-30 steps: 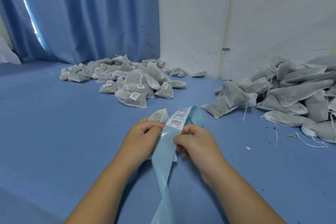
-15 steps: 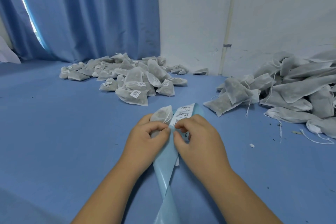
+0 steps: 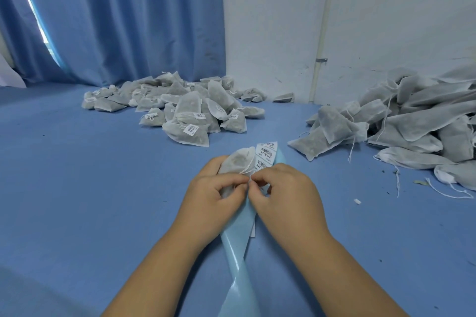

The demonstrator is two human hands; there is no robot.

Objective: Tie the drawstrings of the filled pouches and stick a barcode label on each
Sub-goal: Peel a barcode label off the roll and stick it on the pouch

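Labelled pile, 11 o'clock: the heap of grey filled pouches with white stickers [image 3: 185, 116] lies well apart on the blue desk [image 3: 77, 188]. I see little danger there.
Left hand: the left hand [image 3: 213, 195] has its grip curled round the small white fabric pouch with dark filling [image 3: 238, 159], at 12 o'clock. If the fingers squeeze, the fabric may wrinkle under the sticker.
Drawstring: the thin white drawstring [image 3: 246, 168] crosses the pouch face. A sticker pressed over it may lift.
Strip: the glossy pale blue backing strip [image 3: 237, 244] runs between the hands toward 6 o'clock, twisted. If it swings, it may drag the label sideways.
Labels: the white barcode labels [image 3: 266, 153] sit just beside the pouch.
Right hand: the right hand [image 3: 286, 195] makes a narrow pinch, it seems on the nearest label's edge. The label may curl, tear or stick to the fingertip.
Unlabelled pile, 2 o'clock: the heap of grey pouches with loose strings [image 3: 412, 123] waits near.
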